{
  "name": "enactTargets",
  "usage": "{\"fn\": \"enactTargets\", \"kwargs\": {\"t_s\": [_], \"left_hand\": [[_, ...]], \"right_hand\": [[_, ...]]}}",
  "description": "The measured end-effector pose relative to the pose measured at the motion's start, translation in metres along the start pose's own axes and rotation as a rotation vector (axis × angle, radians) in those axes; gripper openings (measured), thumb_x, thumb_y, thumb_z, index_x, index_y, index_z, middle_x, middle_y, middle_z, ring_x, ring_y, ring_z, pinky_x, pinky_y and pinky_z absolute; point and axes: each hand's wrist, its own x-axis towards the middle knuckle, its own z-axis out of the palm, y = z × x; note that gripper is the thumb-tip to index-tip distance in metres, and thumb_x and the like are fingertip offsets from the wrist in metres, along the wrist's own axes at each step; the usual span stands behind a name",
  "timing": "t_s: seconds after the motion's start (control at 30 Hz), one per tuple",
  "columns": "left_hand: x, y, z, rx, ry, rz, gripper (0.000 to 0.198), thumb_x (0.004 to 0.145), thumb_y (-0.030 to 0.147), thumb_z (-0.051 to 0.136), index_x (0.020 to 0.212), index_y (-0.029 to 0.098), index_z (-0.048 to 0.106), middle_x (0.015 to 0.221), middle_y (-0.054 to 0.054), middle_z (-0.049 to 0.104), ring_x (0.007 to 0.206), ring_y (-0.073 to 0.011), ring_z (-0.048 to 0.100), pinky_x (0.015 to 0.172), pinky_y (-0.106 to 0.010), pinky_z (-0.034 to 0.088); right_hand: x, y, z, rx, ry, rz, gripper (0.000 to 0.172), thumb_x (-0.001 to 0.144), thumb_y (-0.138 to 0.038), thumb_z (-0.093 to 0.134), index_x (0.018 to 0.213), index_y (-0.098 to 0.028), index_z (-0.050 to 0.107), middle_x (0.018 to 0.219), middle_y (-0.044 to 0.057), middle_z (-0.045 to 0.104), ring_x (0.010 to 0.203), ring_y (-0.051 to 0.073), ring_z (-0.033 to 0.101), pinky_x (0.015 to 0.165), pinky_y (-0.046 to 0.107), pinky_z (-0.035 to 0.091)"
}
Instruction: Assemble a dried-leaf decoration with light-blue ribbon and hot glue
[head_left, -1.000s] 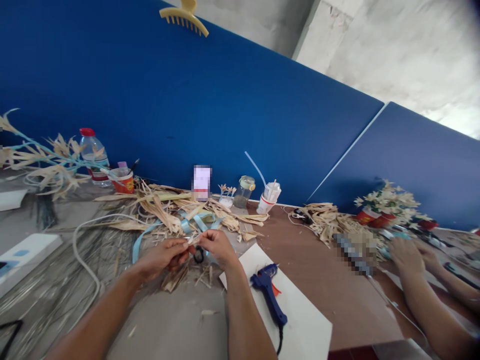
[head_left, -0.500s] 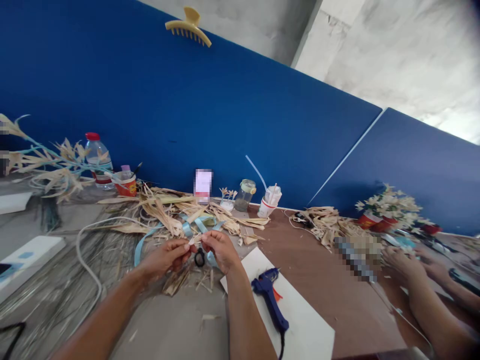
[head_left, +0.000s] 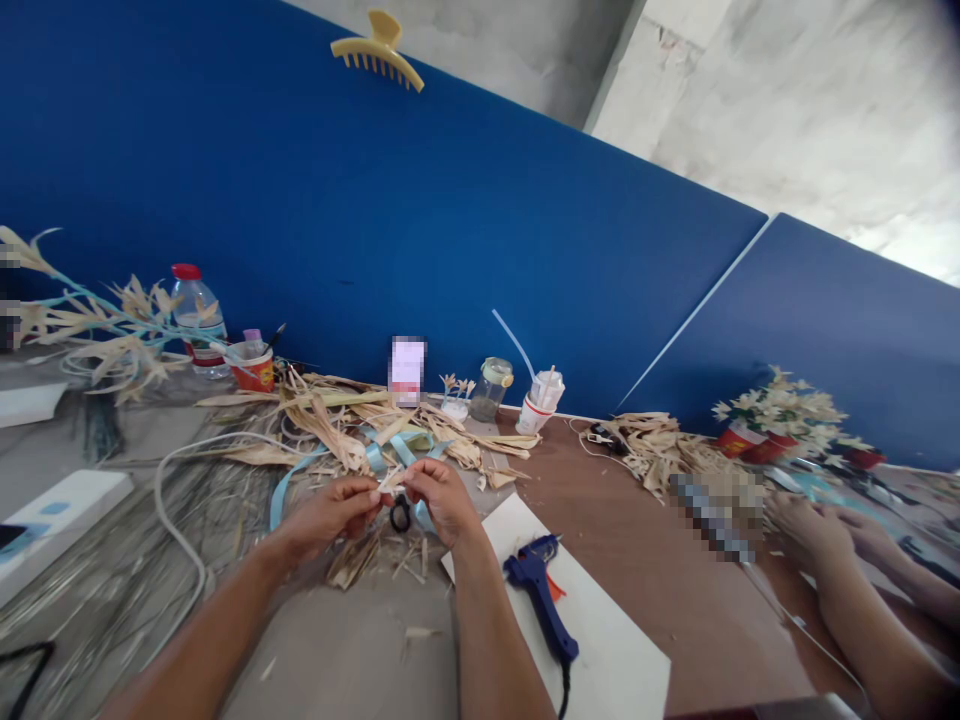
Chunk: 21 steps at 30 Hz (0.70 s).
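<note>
Our left hand [head_left: 339, 514] and right hand [head_left: 444, 500], close together, pinch a small pale husk strip [head_left: 391, 482] between them, its long axis running crosswise and rising slightly rightward, above the littered grey tabletop [head_left: 360, 655], before a blue partition [head_left: 450, 220] with rough grey wall [head_left: 795, 120] beyond.

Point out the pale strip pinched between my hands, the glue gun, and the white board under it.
Pale strip [head_left: 390, 483]: head view, on its visible middle.
Glue gun [head_left: 544, 600]: head view, on its dark blue handle.
White board [head_left: 609, 632]: head view, on its bare right part.
</note>
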Motion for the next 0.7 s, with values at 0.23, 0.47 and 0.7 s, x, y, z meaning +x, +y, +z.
{"fn": "enactTargets", "kwargs": {"t_s": [0.23, 0.47, 0.7], "left_hand": [[0.002, -0.003, -0.003, 0.182, 0.023, 0.122, 0.041, 0.070, 0.054, 0.063, 0.072, 0.013, 0.066, 0.051, 0.004, 0.039, 0.044, -0.0078, 0.033, 0.044, -0.023, 0.021], [0.007, -0.015, -0.011, 0.279, 0.036, 0.161, 0.038, 0.078, 0.051, 0.054, 0.074, 0.014, 0.064, 0.049, 0.004, 0.039, 0.046, -0.0090, 0.032, 0.046, -0.024, 0.021], [0.005, -0.012, -0.009, 0.309, 0.061, 0.168, 0.037, 0.078, 0.050, 0.053, 0.072, 0.015, 0.062, 0.049, 0.005, 0.039, 0.047, -0.0089, 0.031, 0.047, -0.024, 0.021]], "right_hand": [[0.001, 0.001, 0.000, 0.031, -0.010, 0.006, 0.012, 0.061, -0.026, 0.067, 0.058, -0.016, 0.061, 0.047, -0.005, 0.053, 0.046, 0.007, 0.041, 0.050, 0.022, 0.029], [-0.001, 0.001, -0.001, 0.096, -0.051, 0.009, 0.013, 0.062, -0.026, 0.069, 0.059, -0.016, 0.061, 0.047, -0.004, 0.053, 0.047, 0.007, 0.041, 0.050, 0.022, 0.029], [-0.001, -0.003, -0.003, 0.208, -0.075, -0.005, 0.016, 0.063, -0.030, 0.069, 0.063, -0.015, 0.064, 0.051, -0.003, 0.056, 0.047, 0.007, 0.042, 0.051, 0.021, 0.029]]}}
